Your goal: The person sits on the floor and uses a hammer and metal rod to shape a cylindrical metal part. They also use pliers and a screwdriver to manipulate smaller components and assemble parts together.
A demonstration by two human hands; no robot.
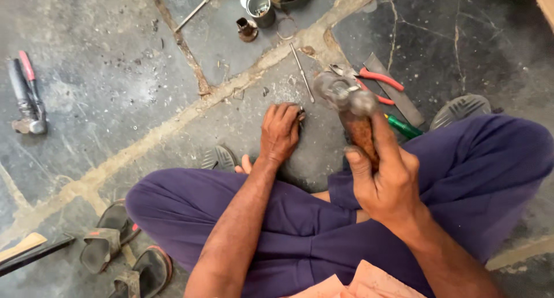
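Hammer [349, 110] raised in right hand [384, 180], left hand [280, 130] pressed to the stone floor [104, 102].

I see the right hand wrapped tight round the wooden handle, the blurred metal head up above the floor just right of the left hand. Left-hand fingers are curled down on a small dark piece [300, 112] at their tips; I cannot tell what it is. Red-handled pliers [375, 81], a flat metal strip [392, 90] and a green-handled screwdriver [404, 126] crowd the right edge. A thin rod [302, 73] lies just beyond the fingers. Open floor lies left, up to the tools [26, 99] at the far left edge.
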